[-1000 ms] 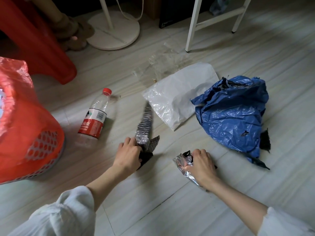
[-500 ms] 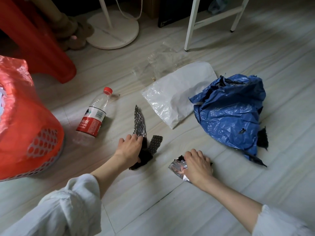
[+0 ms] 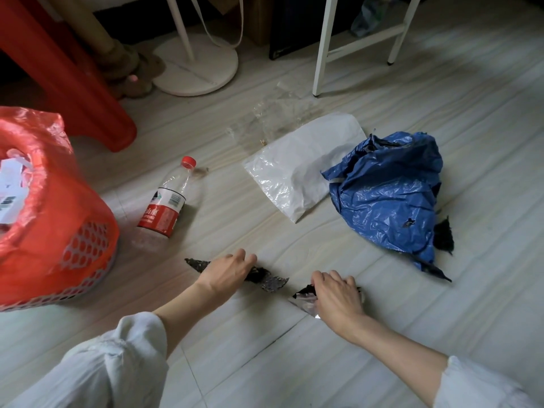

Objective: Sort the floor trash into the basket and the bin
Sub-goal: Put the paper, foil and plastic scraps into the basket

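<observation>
Head view. The left hand (image 3: 226, 272) lies on the floor (image 3: 294, 363) with its grip closed around a dark patterned wrapper strip (image 3: 272, 282); the ends of the strip project on both sides of the hand. The right hand (image 3: 335, 295) rests just beside it, with its grip clamped on a crumpled silver foil wrapper (image 3: 304, 301).

Surrounding items:
- A plastic bottle (image 3: 167, 204) with a red cap and a red label lies on its side between the left hand and the basket.
- A white plastic bag (image 3: 297, 169) lies flat beyond the hands. A crumpled blue plastic bag (image 3: 385, 195) overlaps its right edge.
- A sheet of clear film (image 3: 265, 119) lies behind the white bag.
- A red plastic stool leg (image 3: 88, 92), a round white stand base (image 3: 197, 69) and a white frame leg (image 3: 321, 48) stand at the far side.

Hidden or unclear:
- The right hand covers most of the foil wrapper.
- A black scrap (image 3: 443, 238) shows at the right edge of the blue bag. Its nature cannot be determined.
- The contents of the blue bag are not visible.
- Both white sleeves are cut off by the lower edge of the picture.

Containers:
- A red perforated basket (image 3: 85, 248) stands at the left and is lined with a red plastic bag (image 3: 38, 172). It holds white paper items with black print (image 3: 11, 184). The picture edge cuts off part of the basket.
</observation>
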Action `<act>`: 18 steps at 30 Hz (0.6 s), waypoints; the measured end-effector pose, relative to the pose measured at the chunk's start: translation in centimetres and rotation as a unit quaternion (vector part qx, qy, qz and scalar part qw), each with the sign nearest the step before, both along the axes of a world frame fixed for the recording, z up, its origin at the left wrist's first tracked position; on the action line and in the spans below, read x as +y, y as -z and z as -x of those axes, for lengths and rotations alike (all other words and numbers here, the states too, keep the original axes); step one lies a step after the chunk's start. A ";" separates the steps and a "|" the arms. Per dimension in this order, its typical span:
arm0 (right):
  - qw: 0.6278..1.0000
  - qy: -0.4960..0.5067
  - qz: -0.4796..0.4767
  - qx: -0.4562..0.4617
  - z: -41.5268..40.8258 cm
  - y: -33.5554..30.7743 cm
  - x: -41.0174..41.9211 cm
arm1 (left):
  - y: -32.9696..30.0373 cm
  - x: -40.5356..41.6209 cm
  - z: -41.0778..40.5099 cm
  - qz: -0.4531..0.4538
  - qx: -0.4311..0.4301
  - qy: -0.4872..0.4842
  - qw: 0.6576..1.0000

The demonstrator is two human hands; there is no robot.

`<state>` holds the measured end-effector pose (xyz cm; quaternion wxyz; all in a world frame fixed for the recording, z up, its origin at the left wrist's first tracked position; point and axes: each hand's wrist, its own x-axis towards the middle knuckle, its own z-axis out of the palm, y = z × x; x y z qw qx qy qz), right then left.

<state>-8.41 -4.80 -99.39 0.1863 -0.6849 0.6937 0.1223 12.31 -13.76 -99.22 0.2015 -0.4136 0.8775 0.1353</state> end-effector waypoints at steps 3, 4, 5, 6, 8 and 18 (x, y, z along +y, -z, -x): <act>0.999 0.024 0.027 -0.024 0.3 -0.9 -0.4 | -1.0 0.4 -0.7 -0.008 0.048 0.001 0.999; 0.998 0.041 0.042 -0.038 0.3 -1.4 -0.7 | -1.5 0.3 -1.1 -0.008 0.074 0.002 0.997; 0.995 0.059 0.058 -0.054 0.3 -2.1 -1.1 | -2.2 0.1 -1.5 0.000 0.098 0.002 0.995; 0.992 0.078 0.076 -0.070 0.2 -3.0 -1.8 | -2.9 -0.3 -1.9 0.015 0.122 -0.004 0.992; 0.980 0.122 0.113 -0.112 0.0 -5.0 -3.7 | -4.7 -1.4 -2.6 0.065 0.186 -0.032 0.980; 0.843 0.154 0.187 -0.481 -12.8 -19.8 -15.3 | -19.7 -4.8 -12.5 0.347 0.422 -0.226 0.807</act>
